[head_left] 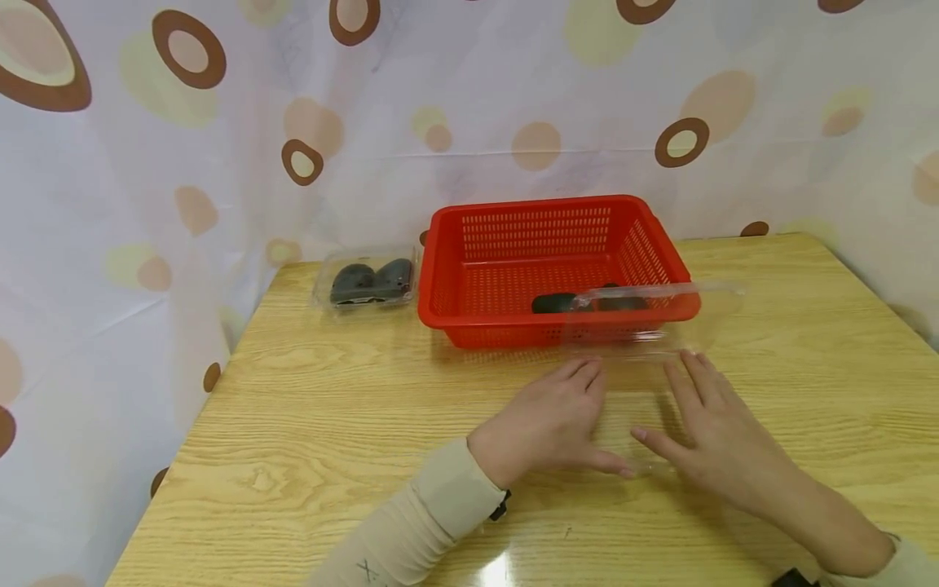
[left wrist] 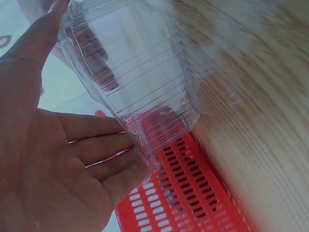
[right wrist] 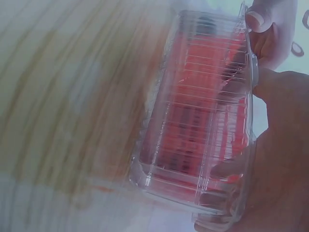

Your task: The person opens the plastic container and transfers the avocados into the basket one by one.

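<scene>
Hands, two, flat against one empty clear clamshell box [head_left: 637,391].
Left hand [head_left: 546,424] and right hand [head_left: 715,436] press it with straight fingers; one red basket [head_left: 469,281] beyond, second clamshell [head_left: 367,281] far left on the surface [head_left: 293,424].

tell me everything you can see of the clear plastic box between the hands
The clear plastic box is a see-through ribbed clamshell that looks like thin moulded plastic, and nothing shows inside it. It lies on the wooden table just in front of the red basket, its lid open and raised. The left hand and right hand touch its two sides with straight fingers.
</scene>
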A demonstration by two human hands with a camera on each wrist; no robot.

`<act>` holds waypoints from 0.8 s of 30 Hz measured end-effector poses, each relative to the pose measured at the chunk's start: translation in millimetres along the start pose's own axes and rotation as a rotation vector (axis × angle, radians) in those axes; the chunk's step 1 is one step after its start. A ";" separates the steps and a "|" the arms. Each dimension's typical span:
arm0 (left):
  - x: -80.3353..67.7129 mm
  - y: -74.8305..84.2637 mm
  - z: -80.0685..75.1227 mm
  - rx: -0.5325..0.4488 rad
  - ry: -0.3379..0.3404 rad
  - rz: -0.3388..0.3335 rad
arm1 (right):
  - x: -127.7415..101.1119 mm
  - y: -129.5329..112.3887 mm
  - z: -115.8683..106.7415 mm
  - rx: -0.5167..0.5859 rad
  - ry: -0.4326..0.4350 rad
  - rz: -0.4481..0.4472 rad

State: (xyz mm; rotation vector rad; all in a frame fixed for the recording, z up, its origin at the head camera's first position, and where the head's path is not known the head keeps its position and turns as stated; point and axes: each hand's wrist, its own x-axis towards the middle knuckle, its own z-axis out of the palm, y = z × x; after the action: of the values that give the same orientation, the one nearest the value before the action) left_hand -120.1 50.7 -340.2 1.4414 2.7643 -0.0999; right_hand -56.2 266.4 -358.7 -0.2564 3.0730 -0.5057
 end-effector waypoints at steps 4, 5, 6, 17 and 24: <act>8.8 6.9 -0.5 0.006 0.014 0.015 | -4.7 12.5 -1.6 -0.011 0.022 -0.005; 11.0 8.6 -0.6 0.010 0.022 0.019 | -5.9 16.0 -1.8 -0.016 0.031 -0.009; 13.0 10.3 -0.6 0.015 0.031 0.025 | -6.9 19.8 -1.8 -0.019 0.040 -0.016; 37.1 31.8 -1.7 0.069 0.087 0.054 | -17.9 56.5 -3.0 -0.043 0.155 -0.082; 51.1 41.7 -3.2 0.086 0.111 0.074 | -22.6 76.1 -7.1 -0.039 0.200 -0.115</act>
State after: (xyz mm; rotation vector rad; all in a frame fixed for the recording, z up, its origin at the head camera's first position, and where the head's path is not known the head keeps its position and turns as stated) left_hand -115.2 116.5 -341.5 1.6158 2.8217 -0.1429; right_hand -46.3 343.4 -376.4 -0.4100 3.2798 -0.5055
